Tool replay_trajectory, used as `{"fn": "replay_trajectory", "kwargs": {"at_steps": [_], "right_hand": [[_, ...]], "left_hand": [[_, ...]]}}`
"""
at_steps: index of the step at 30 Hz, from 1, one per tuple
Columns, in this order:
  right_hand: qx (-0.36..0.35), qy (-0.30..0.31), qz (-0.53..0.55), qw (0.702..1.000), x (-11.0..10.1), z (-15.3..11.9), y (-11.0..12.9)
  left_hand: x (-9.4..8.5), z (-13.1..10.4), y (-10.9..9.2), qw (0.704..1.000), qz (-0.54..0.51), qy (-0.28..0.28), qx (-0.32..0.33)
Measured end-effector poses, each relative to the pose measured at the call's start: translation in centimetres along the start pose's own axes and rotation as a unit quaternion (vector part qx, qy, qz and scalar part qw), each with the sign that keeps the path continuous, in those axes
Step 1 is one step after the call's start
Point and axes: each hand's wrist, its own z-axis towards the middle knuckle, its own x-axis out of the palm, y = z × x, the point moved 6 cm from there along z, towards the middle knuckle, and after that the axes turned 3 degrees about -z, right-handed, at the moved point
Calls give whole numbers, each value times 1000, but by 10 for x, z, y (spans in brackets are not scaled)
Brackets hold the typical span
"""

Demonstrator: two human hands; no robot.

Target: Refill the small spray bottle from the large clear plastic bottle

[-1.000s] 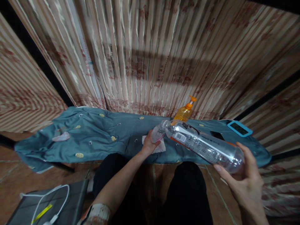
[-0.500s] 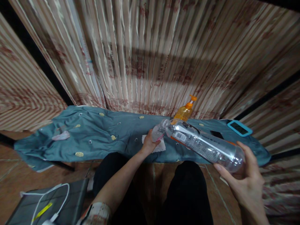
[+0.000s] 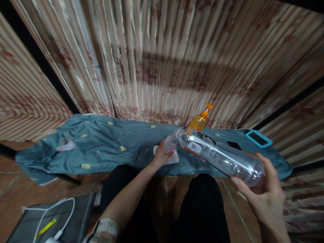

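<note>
My right hand (image 3: 265, 192) grips the base of a large clear plastic bottle (image 3: 222, 157), which is tilted with its neck down to the left. The bottle's mouth meets the opening of a small clear bottle (image 3: 170, 141); I cannot tell whether the two touch. My left hand (image 3: 160, 155) is wrapped round the small bottle, which shows a bit of pink near its bottom. Beneath that hand a white cloth or tissue (image 3: 173, 159) lies on the teal sheet (image 3: 136, 135). Just behind the large bottle's neck stands a yellow pump bottle (image 3: 198, 120) with an orange top.
A blue-framed digital clock (image 3: 258, 139) and a dark flat object (image 3: 234, 145) lie at the right of the sheet. A crumpled pinkish item (image 3: 66, 146) is at the left. Pleated curtains (image 3: 152, 67) hang behind. A white cable (image 3: 60, 216) rests on a grey surface at lower left.
</note>
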Motion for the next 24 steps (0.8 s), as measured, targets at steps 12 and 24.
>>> {"fn": "replay_trajectory", "kwargs": {"at_steps": [12,24], "right_hand": [[-16,-3,-28,999,-2,2,5],[-8,-3,-12,1000,0,0,1]], "left_hand": [[0,0,-1,1000,13,-1,0],[-1,0,-4,1000,4,1,-3]]}}
